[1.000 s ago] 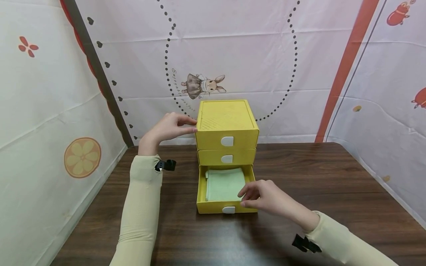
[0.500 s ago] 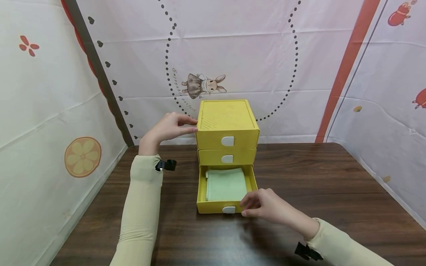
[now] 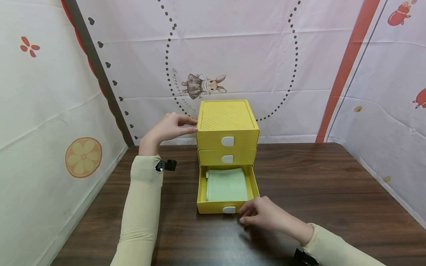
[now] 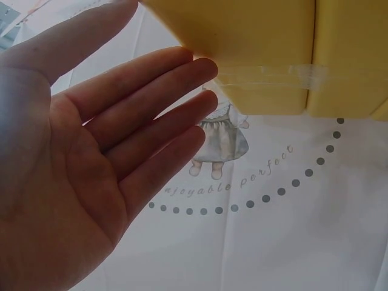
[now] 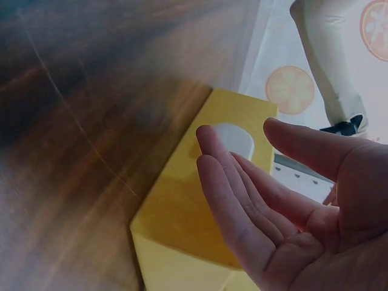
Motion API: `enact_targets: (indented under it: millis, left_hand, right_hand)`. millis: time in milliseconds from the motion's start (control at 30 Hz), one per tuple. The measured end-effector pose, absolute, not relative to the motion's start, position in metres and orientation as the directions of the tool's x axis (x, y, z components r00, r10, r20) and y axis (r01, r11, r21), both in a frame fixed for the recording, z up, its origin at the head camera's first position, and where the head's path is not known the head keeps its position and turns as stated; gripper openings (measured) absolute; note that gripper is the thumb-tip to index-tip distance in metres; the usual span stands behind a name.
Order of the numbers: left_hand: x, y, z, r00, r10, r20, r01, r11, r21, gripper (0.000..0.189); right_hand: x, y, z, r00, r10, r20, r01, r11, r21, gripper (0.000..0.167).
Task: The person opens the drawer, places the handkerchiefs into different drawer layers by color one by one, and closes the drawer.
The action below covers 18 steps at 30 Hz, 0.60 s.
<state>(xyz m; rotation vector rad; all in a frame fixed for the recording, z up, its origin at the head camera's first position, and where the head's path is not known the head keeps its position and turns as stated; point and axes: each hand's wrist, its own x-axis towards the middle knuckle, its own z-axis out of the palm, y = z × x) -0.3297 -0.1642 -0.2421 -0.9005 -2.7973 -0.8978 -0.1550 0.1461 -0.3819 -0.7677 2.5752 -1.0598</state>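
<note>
A yellow drawer unit [image 3: 227, 139] with three stacked drawers stands on the table. Its bottom drawer [image 3: 203, 207] is pulled out, and a folded light green cloth [image 3: 226, 186] lies inside. The left hand [image 3: 169, 126] touches the unit's upper left edge with straight fingers; in the left wrist view its palm and extended fingers show beside the yellow side wall. My right hand [image 3: 263, 214], fingers loosely bent, is just in front of the bottom drawer's right front corner, near its white handle [image 3: 229, 210]. Nothing is between its thumb and fingers in the right wrist view.
The dark wooden table [image 3: 299, 170] extends around the unit. Behind it hangs a printed white cloth [image 3: 233, 55] with a rabbit picture, and similar cloth covers both sides. White handles sit on the top drawer [image 3: 209, 140] and middle drawer [image 3: 209, 157].
My right hand has moved down from over the bottom drawer's right side to the front of it. The left hand, the drawers and the cloth stay where they were.
</note>
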Motion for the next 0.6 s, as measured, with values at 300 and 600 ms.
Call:
enact_targets:
  millis: [300,600]
  left_hand:
    - [-0.331,-0.165,-0.242,-0.825,0.514,0.237,0.555,0.655,0.512,0.042]
    - [-0.332,-0.165,-0.244,-0.825,0.514,0.235,0.554,0.652,0.518,0.043]
  right_hand:
    - [-0.157,0.14,-0.394,-0.809,-0.584,-0.068,-0.334,0.552,-0.764,0.021]
    - [-0.159,0.136,-0.402,-0.813,-0.578,-0.068,-0.329,0.554,-0.765,0.026]
